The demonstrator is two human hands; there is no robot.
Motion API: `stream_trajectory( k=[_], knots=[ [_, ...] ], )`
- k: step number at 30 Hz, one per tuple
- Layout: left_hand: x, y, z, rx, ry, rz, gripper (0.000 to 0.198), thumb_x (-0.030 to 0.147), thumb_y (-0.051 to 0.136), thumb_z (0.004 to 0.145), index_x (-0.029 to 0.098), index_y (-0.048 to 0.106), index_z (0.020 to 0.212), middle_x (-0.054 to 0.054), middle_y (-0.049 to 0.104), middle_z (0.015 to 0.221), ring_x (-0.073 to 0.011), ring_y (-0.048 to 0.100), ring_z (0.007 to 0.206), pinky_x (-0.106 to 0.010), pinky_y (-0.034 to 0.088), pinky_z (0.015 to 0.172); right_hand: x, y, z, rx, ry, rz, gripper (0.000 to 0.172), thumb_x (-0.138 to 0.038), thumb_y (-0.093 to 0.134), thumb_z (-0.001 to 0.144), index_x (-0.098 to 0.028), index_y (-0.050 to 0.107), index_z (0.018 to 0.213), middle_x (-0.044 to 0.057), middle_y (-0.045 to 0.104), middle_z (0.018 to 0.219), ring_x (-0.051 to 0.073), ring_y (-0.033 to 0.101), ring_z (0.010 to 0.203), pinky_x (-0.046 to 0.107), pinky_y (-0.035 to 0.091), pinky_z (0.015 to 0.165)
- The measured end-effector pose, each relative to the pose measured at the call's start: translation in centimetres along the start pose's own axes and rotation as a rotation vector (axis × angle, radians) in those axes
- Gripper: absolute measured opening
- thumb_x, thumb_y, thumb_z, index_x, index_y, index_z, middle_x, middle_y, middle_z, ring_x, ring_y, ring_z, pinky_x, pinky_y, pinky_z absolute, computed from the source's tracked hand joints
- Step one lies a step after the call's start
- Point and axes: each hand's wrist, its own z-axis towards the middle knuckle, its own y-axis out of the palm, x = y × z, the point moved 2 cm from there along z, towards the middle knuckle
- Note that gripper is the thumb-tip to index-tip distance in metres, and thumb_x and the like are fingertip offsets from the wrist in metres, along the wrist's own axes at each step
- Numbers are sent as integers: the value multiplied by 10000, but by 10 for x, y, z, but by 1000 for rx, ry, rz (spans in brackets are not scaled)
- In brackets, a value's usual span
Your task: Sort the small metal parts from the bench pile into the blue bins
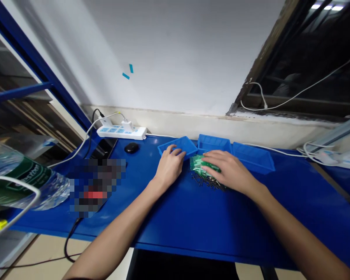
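Observation:
My left hand (170, 165) has its fingers curled over the near rim of a shallow blue plastic bin (187, 144), which sits askew. Its fingertips are partly hidden. My right hand (229, 169) holds a shiny green-and-clear plastic bag (196, 162) between thumb and fingers, covering its right part. Right below the bag, a pile of thin dark screw-like pieces (207, 181) lies on the blue table; they are too small to make out exactly. Two more blue bins, a middle one (214, 143) and a right one (253, 157), stand behind my right hand.
Along the wall lies a white power strip (122, 132) with plugs and cables. A black mouse (131, 147) and a dark phone-like slab (103, 149) are on the left. A large water bottle (26, 179) lies at the far left beside a blurred-out patch.

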Motion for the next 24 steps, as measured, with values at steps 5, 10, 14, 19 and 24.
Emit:
stream_trajectory(
  k=[5, 10, 14, 19, 24],
  knots=[
    [13, 1, -2, 92, 147, -24, 403, 105, 479, 939, 174, 651, 1297, -132, 707, 1265, -321, 550, 1294, -520, 524, 1030, 5, 14, -22, 49, -22, 145, 318, -308, 635, 965, -279, 707, 1273, 80, 689, 1358, 284, 614, 1312, 526, 528, 1087],
    [20, 2, -1, -17, 166, 14, 387, 227, 396, 1016, 154, 656, 1294, -153, 729, 1199, -280, 682, 1090, -455, 571, 906, 13, 18, -36, 135, 31, 186, 296, -286, 635, 955, -292, 734, 1234, 90, 737, 1270, 297, 657, 1254, 566, 531, 1067],
    [18, -1, 3, -31, 162, 45, 424, 348, 344, 1052, 191, 683, 1253, -134, 733, 1193, -281, 662, 1133, -456, 545, 938, 10, 23, -40, 125, -14, 155, 358, -289, 659, 939, -285, 698, 1294, 105, 680, 1369, 311, 585, 1346, 574, 504, 1089],
    [16, -3, 6, 29, 176, 94, 402, 393, 414, 1034, 173, 705, 1204, -156, 709, 1251, -329, 608, 1214, -509, 520, 976, 7, 19, -39, 194, 23, 75, 295, -283, 617, 967, -247, 729, 1237, 125, 717, 1302, 328, 638, 1260, 589, 530, 1034],
    [22, -3, 1, 86, 224, 47, 364, 316, 425, 1029, 169, 709, 1203, -164, 702, 1265, -331, 581, 1257, -530, 521, 997, 9, 14, -42, 189, -12, 134, 217, -270, 634, 955, -269, 775, 1120, 98, 764, 1195, 298, 673, 1178, 540, 565, 986]
  ],
)
